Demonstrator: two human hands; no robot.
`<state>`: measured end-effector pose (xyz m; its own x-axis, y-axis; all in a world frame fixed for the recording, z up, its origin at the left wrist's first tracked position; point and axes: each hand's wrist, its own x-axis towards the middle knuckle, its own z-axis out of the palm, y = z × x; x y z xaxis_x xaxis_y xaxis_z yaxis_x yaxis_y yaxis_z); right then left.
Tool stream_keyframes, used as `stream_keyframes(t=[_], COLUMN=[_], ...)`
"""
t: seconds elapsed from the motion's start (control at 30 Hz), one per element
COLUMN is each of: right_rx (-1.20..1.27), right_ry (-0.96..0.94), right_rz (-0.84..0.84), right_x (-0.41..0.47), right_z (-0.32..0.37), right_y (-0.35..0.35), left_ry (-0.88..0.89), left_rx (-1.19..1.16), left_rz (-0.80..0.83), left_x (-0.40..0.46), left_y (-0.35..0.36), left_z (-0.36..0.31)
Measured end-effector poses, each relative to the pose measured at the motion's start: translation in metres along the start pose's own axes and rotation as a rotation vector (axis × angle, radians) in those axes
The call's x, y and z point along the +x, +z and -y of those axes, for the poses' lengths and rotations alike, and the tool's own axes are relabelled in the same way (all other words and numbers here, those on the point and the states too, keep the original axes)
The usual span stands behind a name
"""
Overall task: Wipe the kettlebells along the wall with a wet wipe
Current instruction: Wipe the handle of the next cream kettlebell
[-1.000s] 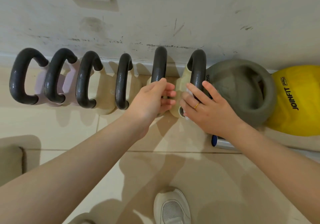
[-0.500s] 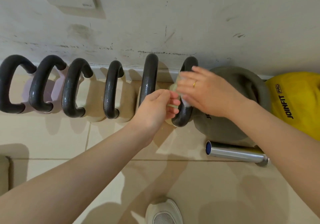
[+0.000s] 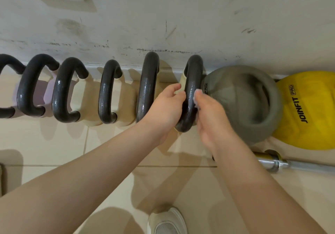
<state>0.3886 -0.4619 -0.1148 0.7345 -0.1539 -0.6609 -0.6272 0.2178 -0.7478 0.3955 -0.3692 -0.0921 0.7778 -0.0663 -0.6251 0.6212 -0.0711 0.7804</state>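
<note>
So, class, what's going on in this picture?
A person is cleaning a row of kettlebells along the wall. The left hand steadies the dark handle of one cream kettlebell, while the right hand rubs a wet wipe against it. A grey kettlebell and a yellow one sit further right.

A beige tiled floor (image 3: 54, 148) runs along the foot of a scuffed wall. A row of kettlebells with dark handles stands on it against the wall. The grey kettlebell (image 3: 241, 105) sits toward the right end of the row. Just left of it stands a cream kettlebell (image 3: 190, 92), with more beyond. Right of it, touching, is a yellow kettlebell (image 3: 308, 114). In front of it lies a silver bar (image 3: 282, 164). A white shoe (image 3: 167, 221) stands nearer the viewer.
</note>
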Motion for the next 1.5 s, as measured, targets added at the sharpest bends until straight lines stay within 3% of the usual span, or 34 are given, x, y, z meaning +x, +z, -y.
stream_keyframes(t=[0.07,0.2,0.37,0.47,0.8,0.97,1.1,1.23,1.33,1.43,1.5], right_rx=[-0.031,-0.335,-0.066,-0.151,-0.303,-0.756,-1.613,-2.076,-2.144,-1.934,-1.900], right_ry=[-0.037,-0.241,-0.109,-0.076,-0.020,-0.378,-0.565,-0.950,-1.105,-1.112,-1.101], right_rz=[-0.020,-0.048,-0.006,-0.098,-0.075,0.132,0.213,0.410,0.463,0.274,0.266], right_x=[0.008,0.004,0.029,0.051,0.071,0.054,0.051,0.020,0.012,0.026,0.027], right_z=[0.009,-0.005,0.021,0.039,0.057,0.064,0.078,0.052,0.045,0.054,0.049], right_y=[0.003,0.010,0.009,0.019,0.019,0.013,0.032,0.038,0.021,0.005,0.005], left_ry=[-0.019,-0.015,0.051,-0.029,0.015,0.040,0.030,0.038,0.049,0.041,0.046], left_rx=[0.000,0.093,0.515,0.470,0.346,0.302,0.232,0.209,0.193,0.170,0.167], left_rz=[0.006,0.073,0.171,0.293,0.309,0.300,0.246,0.178,0.139,0.111,0.096], left_x=[0.002,0.004,0.024,0.026,0.005,-0.007,-0.012,-0.013,-0.013,-0.012,-0.012], left_y=[0.001,0.002,-0.006,-0.008,-0.026,-0.033,-0.029,-0.027,-0.026,-0.023,-0.023], left_z=[0.000,-0.007,-0.030,-0.035,0.007,0.024,0.028,0.027,0.029,0.030,0.028])
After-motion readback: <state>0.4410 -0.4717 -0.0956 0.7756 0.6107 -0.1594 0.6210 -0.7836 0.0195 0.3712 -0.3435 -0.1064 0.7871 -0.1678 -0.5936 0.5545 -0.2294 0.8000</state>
